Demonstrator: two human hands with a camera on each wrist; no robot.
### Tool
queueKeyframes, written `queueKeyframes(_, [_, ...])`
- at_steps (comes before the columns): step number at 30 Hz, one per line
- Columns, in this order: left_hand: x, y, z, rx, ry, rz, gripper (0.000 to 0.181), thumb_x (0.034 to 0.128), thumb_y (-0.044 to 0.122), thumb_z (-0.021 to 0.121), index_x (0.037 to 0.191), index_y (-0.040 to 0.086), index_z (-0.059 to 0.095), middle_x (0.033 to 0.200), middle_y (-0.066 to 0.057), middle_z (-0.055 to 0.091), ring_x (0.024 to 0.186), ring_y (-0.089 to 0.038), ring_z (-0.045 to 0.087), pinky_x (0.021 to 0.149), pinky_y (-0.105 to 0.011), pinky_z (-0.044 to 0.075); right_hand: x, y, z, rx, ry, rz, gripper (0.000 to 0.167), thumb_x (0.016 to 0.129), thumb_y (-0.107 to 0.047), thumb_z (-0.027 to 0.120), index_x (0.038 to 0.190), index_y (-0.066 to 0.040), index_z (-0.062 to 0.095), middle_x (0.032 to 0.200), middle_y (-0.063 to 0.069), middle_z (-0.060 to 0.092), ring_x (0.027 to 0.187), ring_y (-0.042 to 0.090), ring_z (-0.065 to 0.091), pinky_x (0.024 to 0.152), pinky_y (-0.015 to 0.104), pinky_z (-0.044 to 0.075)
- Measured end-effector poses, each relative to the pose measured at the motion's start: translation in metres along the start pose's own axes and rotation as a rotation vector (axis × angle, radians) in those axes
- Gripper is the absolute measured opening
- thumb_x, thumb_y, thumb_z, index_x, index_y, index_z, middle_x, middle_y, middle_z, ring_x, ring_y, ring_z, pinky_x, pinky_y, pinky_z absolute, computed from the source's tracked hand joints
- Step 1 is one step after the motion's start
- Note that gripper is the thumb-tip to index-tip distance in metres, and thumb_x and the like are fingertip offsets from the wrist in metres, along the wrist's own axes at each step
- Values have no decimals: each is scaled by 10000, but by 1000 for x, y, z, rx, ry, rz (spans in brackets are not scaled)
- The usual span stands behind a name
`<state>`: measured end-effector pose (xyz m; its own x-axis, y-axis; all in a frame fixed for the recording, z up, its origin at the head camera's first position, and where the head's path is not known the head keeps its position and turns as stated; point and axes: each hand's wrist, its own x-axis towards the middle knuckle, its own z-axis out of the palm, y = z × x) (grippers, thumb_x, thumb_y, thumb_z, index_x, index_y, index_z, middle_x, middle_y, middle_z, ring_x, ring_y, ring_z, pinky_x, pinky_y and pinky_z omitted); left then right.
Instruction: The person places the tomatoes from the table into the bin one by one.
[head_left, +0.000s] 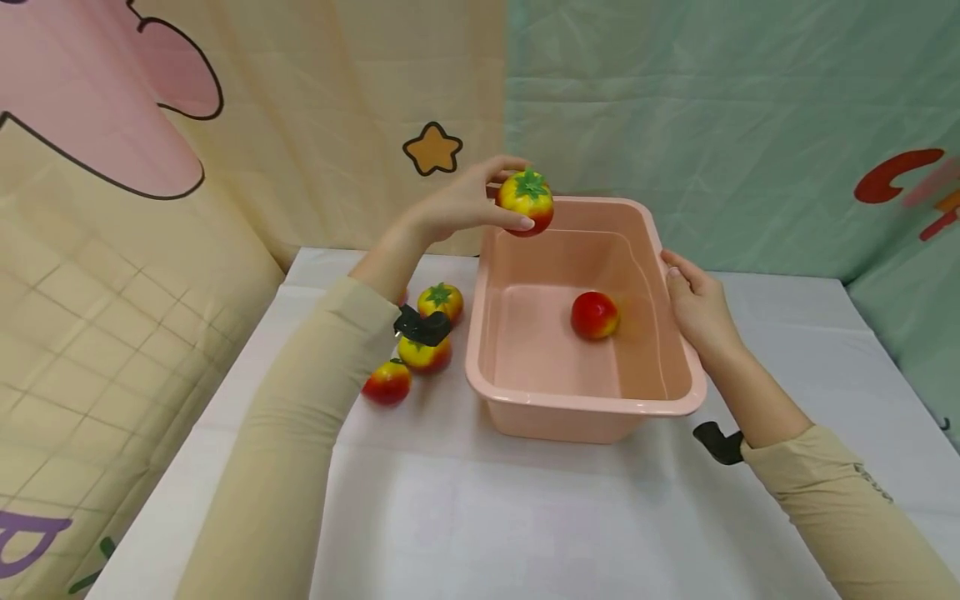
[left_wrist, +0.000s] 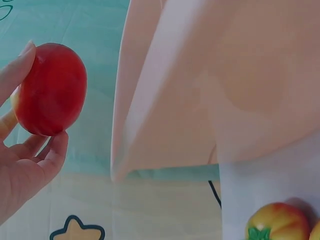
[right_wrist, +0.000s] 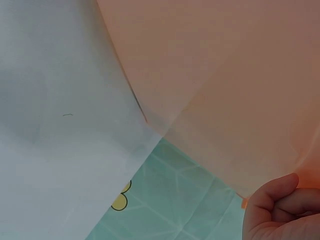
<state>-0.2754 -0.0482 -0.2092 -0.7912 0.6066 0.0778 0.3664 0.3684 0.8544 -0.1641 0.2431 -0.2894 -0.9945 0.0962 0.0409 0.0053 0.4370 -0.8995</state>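
Note:
My left hand [head_left: 468, 200] holds a red-and-yellow toy tomato [head_left: 527, 200] with a green leafy top, above the far left rim of a pink plastic basin [head_left: 551, 402]. In the left wrist view, the thumb and fingertips pinch the tomato's smooth red underside [left_wrist: 55, 90]. Over on the basin's right side, my right hand [head_left: 701, 312] grips the rim; the right wrist view shows its curled fingers [right_wrist: 272, 197] at the basin's edge. Inside the basin lies one red fruit [head_left: 595, 315], its top turned out of sight.
Left of the basin, several red-and-yellow toy fruits [head_left: 441, 302] sit on the white tablecloth [head_left: 450, 517], partly hidden by the left forearm and its black wrist strap [head_left: 423, 325]. Printed curtains [head_left: 675, 108] hang behind the table.

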Motion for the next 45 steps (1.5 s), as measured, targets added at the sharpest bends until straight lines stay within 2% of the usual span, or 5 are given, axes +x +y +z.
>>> queueKeyframes(15, [25, 11, 24, -27, -39, 6, 709, 792, 171, 739, 1393, 125, 365, 1340, -68, 443, 1142, -167, 464, 884, -249, 466, -1, 0, -5, -35, 5, 1, 509, 1020, -317, 254, 1470, -78, 256, 1489, 166, 266, 1317, 323, 319, 1064, 453, 290])
queueKeyframes(25, [35, 8, 47, -103, -61, 6, 706, 797, 135, 733, 1395, 95, 360, 1340, -92, 437, 1159, -192, 452, 872, -229, 463, 1, 1, -2, -17, 4, -17, 488, 1025, -275, 266, 1465, -65, 261, 1487, 157, 271, 1319, 314, 319, 1065, 451, 288])
queueKeyframes(31, [39, -1, 63, -134, -80, -37, 697, 792, 144, 738, 1384, 120, 371, 1352, -57, 426, 1147, -168, 453, 876, -220, 459, -2, 0, -2, -23, 4, 2, 505, 1022, -306, 261, 1468, -70, 255, 1487, 167, 270, 1310, 325, 334, 1056, 458, 302])
queueKeyframes(41, [39, -14, 76, -52, -103, 5, 674, 799, 135, 731, 1371, 55, 382, 1295, -89, 467, 1128, -200, 463, 862, -212, 462, -4, -1, 0, -18, 1, -6, 498, 1022, -309, 258, 1472, -94, 258, 1495, 147, 263, 1328, 304, 310, 1070, 456, 279])
queueKeyframes(45, [40, -17, 76, -24, -103, -8, 660, 813, 144, 717, 1371, 47, 379, 1352, -102, 432, 1208, -226, 423, 939, -228, 422, -5, -2, 0, -10, 2, 6, 497, 1021, -307, 257, 1472, -97, 258, 1494, 144, 266, 1317, 306, 329, 1060, 447, 301])
